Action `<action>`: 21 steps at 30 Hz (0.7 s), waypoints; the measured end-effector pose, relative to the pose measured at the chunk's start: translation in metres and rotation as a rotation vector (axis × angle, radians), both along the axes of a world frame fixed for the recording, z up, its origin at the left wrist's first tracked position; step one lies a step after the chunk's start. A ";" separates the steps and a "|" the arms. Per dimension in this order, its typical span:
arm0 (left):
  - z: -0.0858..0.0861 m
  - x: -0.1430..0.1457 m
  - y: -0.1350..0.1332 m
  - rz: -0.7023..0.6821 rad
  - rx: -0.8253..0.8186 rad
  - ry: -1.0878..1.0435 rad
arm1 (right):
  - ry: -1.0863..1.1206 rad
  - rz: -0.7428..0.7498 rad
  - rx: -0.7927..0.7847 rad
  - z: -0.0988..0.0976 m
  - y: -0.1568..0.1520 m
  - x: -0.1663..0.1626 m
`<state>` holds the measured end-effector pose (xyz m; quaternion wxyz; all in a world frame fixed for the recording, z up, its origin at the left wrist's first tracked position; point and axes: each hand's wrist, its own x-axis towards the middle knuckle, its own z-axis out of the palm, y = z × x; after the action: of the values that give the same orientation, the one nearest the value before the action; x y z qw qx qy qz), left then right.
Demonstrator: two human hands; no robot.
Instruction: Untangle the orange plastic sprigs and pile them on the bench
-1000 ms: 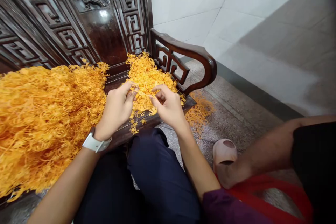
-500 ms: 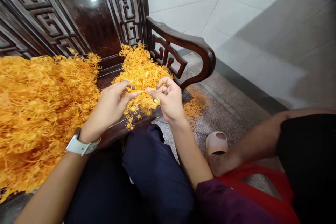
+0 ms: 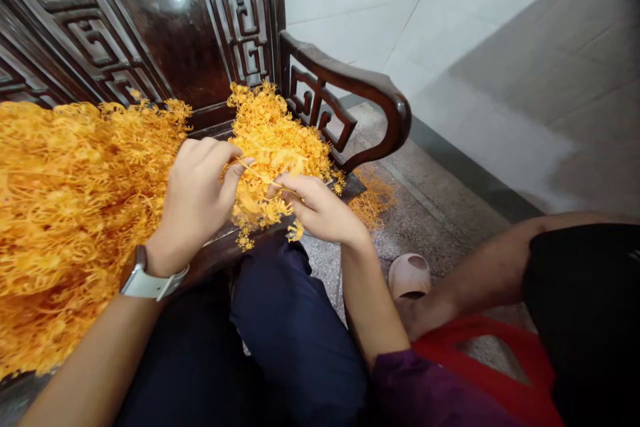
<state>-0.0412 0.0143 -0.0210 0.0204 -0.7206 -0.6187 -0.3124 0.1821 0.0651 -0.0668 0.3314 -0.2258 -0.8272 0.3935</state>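
Left hand [image 3: 197, 207] and right hand [image 3: 320, 207] pinch one orange strand [image 3: 260, 175] between their fingertips.
A tangled orange heap [image 3: 275, 133] sits against the armrest of the carved dark-wood bench [image 3: 345, 73], above a speckled floor [image 3: 425, 227].

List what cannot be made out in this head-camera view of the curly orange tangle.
Head view:
Dark wooden bench seat: hidden under curly orange tangle.
Thin orange strand's ends: hidden by left hand, right hand.
Nearby person's body: cut off by right edge.

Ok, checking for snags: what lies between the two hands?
The head view shows a thin orange strand running from left hand to right hand, over a tangled orange clump.
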 end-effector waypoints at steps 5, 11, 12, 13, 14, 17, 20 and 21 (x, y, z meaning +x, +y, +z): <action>-0.004 0.010 0.017 -0.049 -0.123 -1.119 | 0.455 -0.147 -0.439 -0.006 0.010 -0.020; -0.008 0.018 0.019 -0.099 -0.358 -1.319 | 0.743 -0.282 -0.710 -0.018 0.024 -0.032; -0.009 0.017 0.017 -0.110 -0.370 -1.204 | 0.768 -0.355 -0.669 -0.019 0.027 -0.030; -0.010 0.016 0.015 -0.127 -0.381 -1.077 | 0.784 -0.433 -0.616 -0.021 0.030 -0.027; -0.011 0.015 0.014 -0.150 -0.391 -0.953 | 0.791 -0.504 -0.556 -0.022 0.033 -0.023; -0.014 0.009 0.011 -0.216 -0.388 -0.729 | 0.752 -0.629 -0.385 -0.027 0.040 -0.012; -0.017 0.004 0.010 -0.221 -0.394 -0.729 | 0.657 -0.737 -0.241 -0.034 0.044 -0.006; -0.017 0.002 0.010 -0.215 -0.410 -0.768 | 0.609 -0.781 -0.191 -0.036 0.045 -0.004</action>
<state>-0.0392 0.0244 -0.0377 -0.3867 -0.6015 -0.5521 -0.4287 0.1785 0.1100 -0.1033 0.6580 -0.4228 -0.5072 0.3621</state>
